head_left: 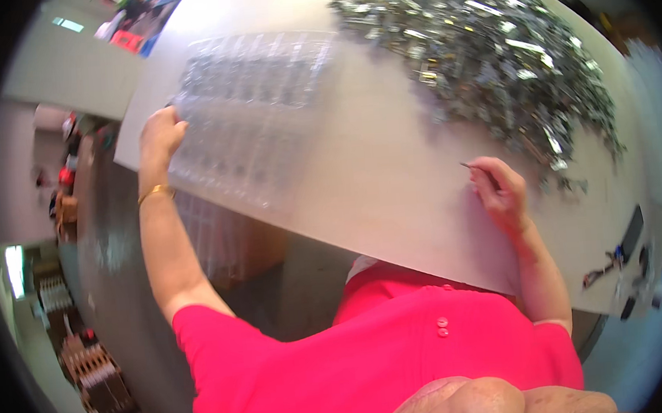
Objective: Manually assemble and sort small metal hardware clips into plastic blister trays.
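My left hand (162, 135) is closed at the left edge of a clear plastic tray (253, 139) with rows of moulded pockets. A dark speck shows at its fingertips, too small to name, and I cannot tell whether the fingers also grip the tray's edge. Greyish shapes show in the tray's far rows, blurred. My right hand (501, 194) pinches a small, dark metal piece (465, 165) between thumb and fingers, just above the table. Beyond that hand, a large heap of small shiny metal parts (489, 50) spreads over the table's far right.
The pale table (391, 187) has its near edge against my body. Pliers (603, 270) and other small tools lie at the right corner. Below the edge on the left are more clear plastic (214, 234) and a brown box (265, 246). Stacked cartons (101, 380) stand far left.
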{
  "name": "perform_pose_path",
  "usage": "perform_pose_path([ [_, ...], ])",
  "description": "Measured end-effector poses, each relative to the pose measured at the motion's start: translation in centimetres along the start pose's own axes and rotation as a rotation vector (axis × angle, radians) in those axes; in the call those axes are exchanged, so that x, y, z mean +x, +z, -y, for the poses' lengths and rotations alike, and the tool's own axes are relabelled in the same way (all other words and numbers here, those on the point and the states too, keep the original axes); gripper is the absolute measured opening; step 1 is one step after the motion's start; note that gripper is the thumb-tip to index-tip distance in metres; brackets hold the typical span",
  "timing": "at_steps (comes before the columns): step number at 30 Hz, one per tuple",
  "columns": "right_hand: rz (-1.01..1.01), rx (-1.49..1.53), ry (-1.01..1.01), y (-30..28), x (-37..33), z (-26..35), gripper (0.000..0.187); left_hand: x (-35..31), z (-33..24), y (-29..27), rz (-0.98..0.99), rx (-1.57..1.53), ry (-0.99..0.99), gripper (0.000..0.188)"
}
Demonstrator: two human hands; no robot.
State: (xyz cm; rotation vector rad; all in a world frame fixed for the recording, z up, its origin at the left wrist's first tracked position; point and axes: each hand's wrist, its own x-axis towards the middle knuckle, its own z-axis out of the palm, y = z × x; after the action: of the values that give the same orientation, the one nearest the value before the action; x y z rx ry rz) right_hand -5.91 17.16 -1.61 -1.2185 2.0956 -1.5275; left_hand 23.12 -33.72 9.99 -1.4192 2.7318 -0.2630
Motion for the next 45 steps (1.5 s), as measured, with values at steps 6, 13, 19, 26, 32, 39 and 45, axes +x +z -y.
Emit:
perform_pose_path([
  [6, -0.023, -0.015, -0.013, 0.0, -0.1, -0.2, 0.01, -5.7, -13.4, -4.2, -0.373, -0.384, 0.485, 0.008],
  [13, -0.02, -0.01, -0.113, -0.2, -0.1, -0.1, 0.011, -10.4, -28.2, -1.1, -0.277, -0.9, 0.675, 0.01],
  [19, -0.018, -0.06, -0.216, -0.2, -0.2, -0.6, 0.012, -9.9, -35.1, 0.5, -0.318, -0.935, 0.697, 0.008],
  [26, -0.024, -0.029, -0.22, -0.4, -0.4, -0.4, 0.012, -8.1, -38.6, 1.0, -0.412, -0.834, 0.73, 0.007],
  [32, -0.02, -0.024, -0.243, -0.5, -0.4, -0.8, 0.011, -6.3, -40.0, 1.2, -0.427, -0.731, 0.738, 0.011],
  [39, -0.002, -0.022, -0.259, -0.7, -0.2, -0.7, 0.011, -5.0, -40.6, 1.0, -0.295, -0.668, 0.808, 0.011],
  [45, -0.007, -0.012, -0.273, -0.6, -0.2, -1.0, 0.01, -5.5, -40.8, 0.2, -0.514, -0.612, 0.874, 0.002],
])
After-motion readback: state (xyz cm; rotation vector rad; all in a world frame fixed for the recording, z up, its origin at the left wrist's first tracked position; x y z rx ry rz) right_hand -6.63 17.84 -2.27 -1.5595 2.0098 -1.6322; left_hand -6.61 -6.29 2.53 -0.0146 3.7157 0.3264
